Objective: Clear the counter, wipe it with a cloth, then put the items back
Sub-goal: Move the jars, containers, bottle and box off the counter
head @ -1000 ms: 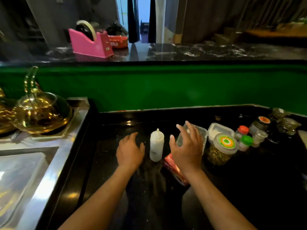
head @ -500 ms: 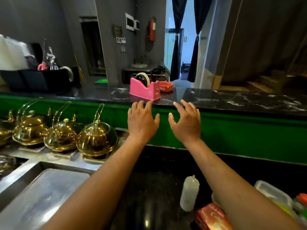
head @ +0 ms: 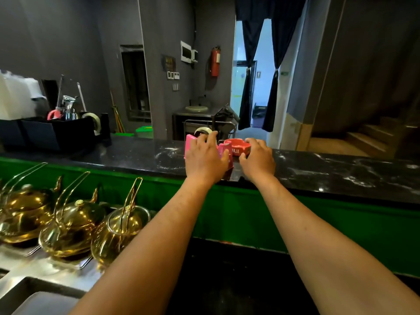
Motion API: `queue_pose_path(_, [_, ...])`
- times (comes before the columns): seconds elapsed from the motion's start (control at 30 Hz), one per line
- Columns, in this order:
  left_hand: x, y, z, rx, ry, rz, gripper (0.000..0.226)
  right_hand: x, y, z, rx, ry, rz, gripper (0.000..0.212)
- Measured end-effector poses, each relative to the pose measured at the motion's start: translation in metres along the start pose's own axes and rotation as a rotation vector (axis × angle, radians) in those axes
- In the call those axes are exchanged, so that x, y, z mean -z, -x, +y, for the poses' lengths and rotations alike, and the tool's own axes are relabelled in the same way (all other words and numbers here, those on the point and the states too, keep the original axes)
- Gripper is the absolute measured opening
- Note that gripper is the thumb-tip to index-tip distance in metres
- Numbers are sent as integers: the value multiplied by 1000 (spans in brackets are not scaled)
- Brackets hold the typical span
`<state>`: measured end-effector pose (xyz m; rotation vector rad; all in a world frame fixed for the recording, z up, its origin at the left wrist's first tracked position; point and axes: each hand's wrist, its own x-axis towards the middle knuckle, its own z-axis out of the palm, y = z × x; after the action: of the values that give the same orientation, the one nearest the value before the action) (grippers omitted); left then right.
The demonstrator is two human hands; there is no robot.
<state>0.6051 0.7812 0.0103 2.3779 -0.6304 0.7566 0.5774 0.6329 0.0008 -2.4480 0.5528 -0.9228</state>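
Observation:
A pink tape dispenser stands on the raised black marble counter in the head view. My left hand grips it, fingers over its top and thumb on its right side. Just to its right lies a red ashtray with white lettering. My right hand holds the ashtray's near edge, fingers curled over the rim and thumb at its front. Both arms reach forward over the green counter front.
Three brass teapots stand at the lower left beside a steel sink. A black bin with utensils and a second tape roll sits at the counter's far left. The lower black worktop lies under my arms.
The view has lifted from the lower worktop to the raised counter. Both hands went forward from open in the air and closed on the tape dispenser and the ashtray.

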Motion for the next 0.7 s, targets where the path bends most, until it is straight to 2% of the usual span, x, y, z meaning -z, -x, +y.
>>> queue_pose_path(0.13, [-28,-9,1,-68,3,25,51,-21,-28,12,52,156,-206,64])
queue_pose_path(0.23, [-39,-18,-1,-38,-23,109,37,-34,-40,15,99,225,-300,60])
queue_pose_path(0.37, [-48,-18,-1,-7,6,150,32,-38,-39,16,102,262,-178,44])
queue_pose_path(0.53, [-36,-8,4,13,-68,186,27,-32,-34,14,63,363,-16,55])
queue_pose_path(0.63, [-28,-1,8,145,-114,152,33,-33,-33,15,-17,354,-32,64])
queue_pose_path(0.7, [-28,2,13,214,-110,91,45,-33,-33,16,-32,327,-51,62])
